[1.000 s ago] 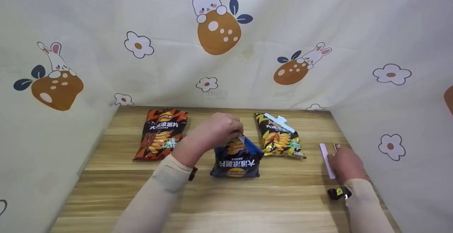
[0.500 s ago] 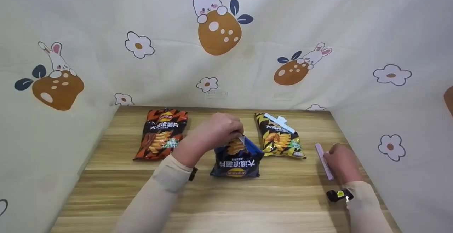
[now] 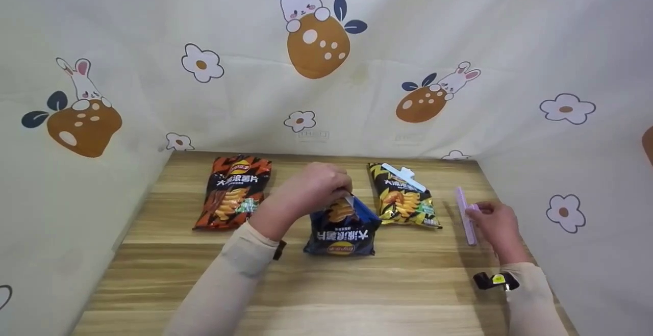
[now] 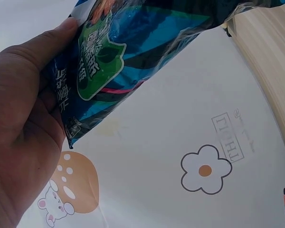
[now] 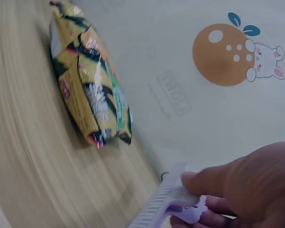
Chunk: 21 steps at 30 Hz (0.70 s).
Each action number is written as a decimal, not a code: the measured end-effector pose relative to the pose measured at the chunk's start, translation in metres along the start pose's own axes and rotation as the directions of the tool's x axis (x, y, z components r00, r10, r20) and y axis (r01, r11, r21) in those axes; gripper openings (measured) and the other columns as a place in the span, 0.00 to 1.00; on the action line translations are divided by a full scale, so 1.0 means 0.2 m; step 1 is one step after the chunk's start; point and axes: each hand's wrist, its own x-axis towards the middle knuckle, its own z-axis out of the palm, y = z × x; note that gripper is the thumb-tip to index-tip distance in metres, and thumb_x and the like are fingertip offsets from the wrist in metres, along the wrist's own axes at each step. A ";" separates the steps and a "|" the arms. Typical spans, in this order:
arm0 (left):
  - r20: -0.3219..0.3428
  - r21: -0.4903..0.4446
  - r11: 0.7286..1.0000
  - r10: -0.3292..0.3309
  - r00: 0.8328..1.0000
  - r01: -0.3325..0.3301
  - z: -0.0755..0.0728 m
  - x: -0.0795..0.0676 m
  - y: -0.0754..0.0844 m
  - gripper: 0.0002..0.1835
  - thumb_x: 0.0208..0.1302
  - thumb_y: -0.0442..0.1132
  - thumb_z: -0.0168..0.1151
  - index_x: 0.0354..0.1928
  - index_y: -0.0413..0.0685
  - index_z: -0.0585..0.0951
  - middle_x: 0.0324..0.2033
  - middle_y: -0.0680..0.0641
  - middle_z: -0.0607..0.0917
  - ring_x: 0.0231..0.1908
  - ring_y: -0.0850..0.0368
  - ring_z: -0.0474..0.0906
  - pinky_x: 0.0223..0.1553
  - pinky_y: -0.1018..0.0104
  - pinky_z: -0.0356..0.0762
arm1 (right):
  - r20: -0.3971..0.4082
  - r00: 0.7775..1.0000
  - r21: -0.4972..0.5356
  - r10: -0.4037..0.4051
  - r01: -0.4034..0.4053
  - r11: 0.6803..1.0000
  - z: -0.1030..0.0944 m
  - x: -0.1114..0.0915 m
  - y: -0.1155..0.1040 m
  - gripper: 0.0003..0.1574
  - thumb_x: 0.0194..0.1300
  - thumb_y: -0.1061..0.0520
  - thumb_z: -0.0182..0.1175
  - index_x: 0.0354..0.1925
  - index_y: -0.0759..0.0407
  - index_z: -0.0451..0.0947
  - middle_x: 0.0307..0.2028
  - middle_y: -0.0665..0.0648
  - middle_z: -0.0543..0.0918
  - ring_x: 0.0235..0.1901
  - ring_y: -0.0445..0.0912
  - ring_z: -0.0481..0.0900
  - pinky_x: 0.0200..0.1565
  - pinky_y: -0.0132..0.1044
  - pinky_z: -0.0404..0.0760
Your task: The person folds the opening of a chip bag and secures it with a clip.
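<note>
My left hand [image 3: 315,187] pinches the upper edge of a blue potato chip bag [image 3: 341,235] standing mid-table, its printing upside down. In the left wrist view, the thumb of the left hand [image 4: 19,118] lies along one side of the bag [image 4: 147,35]; the other fingers are mostly hidden behind it. Over at the right, my right hand [image 3: 497,228] holds a long purple bag clip [image 3: 465,218] by its handle. In the right wrist view the thumb presses on the clip [image 5: 162,203], with fingers curled beneath.
Behind and right of the blue bag lies a yellow chip bag [image 3: 405,209] with a light blue clip [image 3: 404,177] across its top. A red chip bag [image 3: 232,196] lies at the left. Printed cloth walls [image 3: 245,106] enclose the wooden table [image 3: 326,295] at back and sides.
My right hand has taken hold of the purple clip and lifted it, shifting it away from me. The left hand and blue bag have stayed put.
</note>
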 end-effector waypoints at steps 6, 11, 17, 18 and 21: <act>0.008 -0.011 1.000 -0.011 1.000 0.011 0.00 0.01 0.00 0.03 0.77 0.36 0.71 0.43 0.47 0.91 0.40 0.50 0.92 0.40 0.54 0.89 0.45 0.61 0.89 | -0.064 0.997 -0.003 -0.035 0.035 0.999 0.04 -0.03 -0.07 0.29 0.80 0.55 0.67 0.67 0.75 0.78 0.60 0.75 0.84 0.57 0.61 0.83 0.46 0.35 0.79; 0.005 -0.012 1.000 -0.002 1.000 0.002 0.00 0.00 0.00 0.03 0.77 0.36 0.71 0.43 0.46 0.91 0.39 0.50 0.92 0.40 0.54 0.89 0.44 0.61 0.89 | -0.075 0.993 0.043 -0.090 0.093 0.995 0.07 -0.05 -0.12 0.26 0.79 0.56 0.68 0.65 0.74 0.81 0.57 0.73 0.86 0.54 0.58 0.85 0.44 0.29 0.80; 0.003 -0.005 1.000 0.019 1.000 -0.019 -0.01 0.01 0.00 0.02 0.76 0.34 0.71 0.42 0.46 0.91 0.39 0.49 0.92 0.40 0.54 0.89 0.46 0.59 0.89 | -0.054 0.981 0.088 -0.185 0.190 0.978 0.09 -0.09 -0.21 0.23 0.76 0.59 0.71 0.60 0.74 0.83 0.52 0.71 0.89 0.45 0.48 0.85 0.42 0.26 0.82; 0.005 -0.007 1.000 0.016 1.000 -0.016 -0.01 0.01 -0.01 0.02 0.76 0.34 0.71 0.42 0.46 0.91 0.39 0.49 0.92 0.40 0.54 0.89 0.46 0.60 0.89 | -0.043 0.980 0.086 -0.196 0.199 0.976 0.10 -0.10 -0.22 0.22 0.76 0.59 0.71 0.60 0.74 0.83 0.51 0.70 0.89 0.44 0.47 0.85 0.42 0.27 0.82; 0.009 -0.017 1.000 0.007 1.000 -0.007 -0.01 0.01 -0.01 0.02 0.76 0.34 0.71 0.42 0.45 0.91 0.39 0.49 0.92 0.40 0.54 0.89 0.45 0.60 0.89 | -0.004 0.977 0.084 -0.214 0.214 0.973 0.11 -0.11 -0.26 0.22 0.76 0.60 0.71 0.60 0.74 0.83 0.51 0.69 0.89 0.44 0.47 0.85 0.41 0.28 0.83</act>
